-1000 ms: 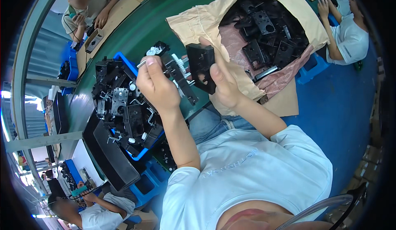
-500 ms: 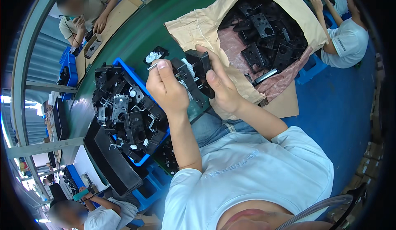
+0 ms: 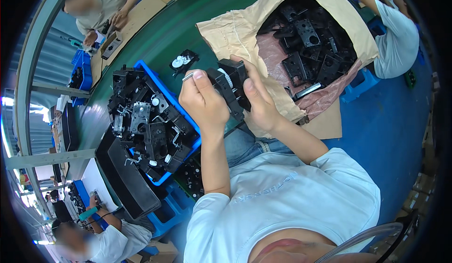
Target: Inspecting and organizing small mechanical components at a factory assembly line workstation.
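Note:
Between my hands is a black plastic gear assembly (image 3: 234, 88) with a white gear (image 3: 225, 78) on it. My left hand (image 3: 203, 103) is closed round its left side, and a short metal rod (image 3: 188, 76) sticks out past the thumb and forefinger. Most of the left fingers are hidden. My right hand (image 3: 262, 103) grips the other side, thumb towards me and fingers behind the part. Just beyond my left hand, a small black piece with white gears (image 3: 181, 61) lies on the green table.
To the left, a blue bin (image 3: 162, 91) is heaped with black mechanism parts (image 3: 147, 126), beside a black tray (image 3: 127, 180). At the right, a large paper sack (image 3: 226, 32) holds black plastic parts (image 3: 308, 34). Co-workers (image 3: 110, 8) sit around; a blue stool (image 3: 360, 86) stands beyond the sack.
The assembly and both hands have shifted slightly right in view, and the parts sit closer together. The bin and sack have shifted a little too. The co-worker at upper left has lowered a hand.

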A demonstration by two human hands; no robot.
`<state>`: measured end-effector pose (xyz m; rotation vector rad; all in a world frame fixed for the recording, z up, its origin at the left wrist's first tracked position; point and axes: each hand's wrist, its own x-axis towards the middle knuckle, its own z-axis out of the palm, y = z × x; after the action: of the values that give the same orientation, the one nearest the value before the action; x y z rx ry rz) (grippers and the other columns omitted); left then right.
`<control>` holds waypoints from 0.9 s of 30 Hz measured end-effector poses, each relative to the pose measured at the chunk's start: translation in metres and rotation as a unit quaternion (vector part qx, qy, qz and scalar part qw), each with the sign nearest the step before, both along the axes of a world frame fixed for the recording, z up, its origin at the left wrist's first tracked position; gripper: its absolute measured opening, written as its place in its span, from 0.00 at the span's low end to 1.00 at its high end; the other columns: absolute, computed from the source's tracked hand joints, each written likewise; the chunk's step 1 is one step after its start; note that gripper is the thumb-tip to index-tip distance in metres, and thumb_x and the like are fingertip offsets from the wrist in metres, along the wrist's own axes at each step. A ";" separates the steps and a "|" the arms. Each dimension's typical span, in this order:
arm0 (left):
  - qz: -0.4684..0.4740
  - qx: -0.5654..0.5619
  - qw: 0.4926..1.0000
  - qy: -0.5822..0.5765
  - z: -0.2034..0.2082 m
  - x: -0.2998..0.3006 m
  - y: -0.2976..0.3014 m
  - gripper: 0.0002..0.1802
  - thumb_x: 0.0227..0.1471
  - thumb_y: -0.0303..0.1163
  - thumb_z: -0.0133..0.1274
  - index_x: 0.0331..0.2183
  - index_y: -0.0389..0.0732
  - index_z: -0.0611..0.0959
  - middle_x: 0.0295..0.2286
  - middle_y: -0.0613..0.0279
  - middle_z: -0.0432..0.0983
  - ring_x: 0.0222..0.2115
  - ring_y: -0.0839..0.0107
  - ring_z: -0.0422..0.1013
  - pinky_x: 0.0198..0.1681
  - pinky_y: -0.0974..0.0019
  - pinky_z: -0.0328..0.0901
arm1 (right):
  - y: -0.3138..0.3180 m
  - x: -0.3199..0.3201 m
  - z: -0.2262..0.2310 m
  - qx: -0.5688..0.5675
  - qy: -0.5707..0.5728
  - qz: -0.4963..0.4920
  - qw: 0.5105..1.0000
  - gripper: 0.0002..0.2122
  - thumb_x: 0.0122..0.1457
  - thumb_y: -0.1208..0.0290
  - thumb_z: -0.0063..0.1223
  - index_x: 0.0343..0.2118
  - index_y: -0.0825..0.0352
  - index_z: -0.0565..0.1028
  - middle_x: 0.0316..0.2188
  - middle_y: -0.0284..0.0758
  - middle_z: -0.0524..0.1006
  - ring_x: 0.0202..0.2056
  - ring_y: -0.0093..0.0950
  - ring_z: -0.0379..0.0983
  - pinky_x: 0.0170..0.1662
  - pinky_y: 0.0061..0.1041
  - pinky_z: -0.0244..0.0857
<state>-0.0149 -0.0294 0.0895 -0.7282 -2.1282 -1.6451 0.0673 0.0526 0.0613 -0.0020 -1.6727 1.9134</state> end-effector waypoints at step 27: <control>0.056 0.140 0.983 0.110 0.032 0.006 -0.102 0.15 0.60 0.31 0.38 0.22 0.38 0.69 0.22 0.60 0.64 0.22 0.70 0.57 0.27 0.68 0.57 | -0.067 -0.035 0.046 0.217 0.063 0.163 0.960 0.39 0.56 0.53 0.58 0.64 0.68 0.54 0.55 0.45 0.66 0.49 0.37 0.69 0.54 0.34 0.61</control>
<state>-0.0086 -0.1319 0.1210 -0.6549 -1.7115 -1.6727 0.0321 -0.0146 0.1071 0.5895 -2.0646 1.6794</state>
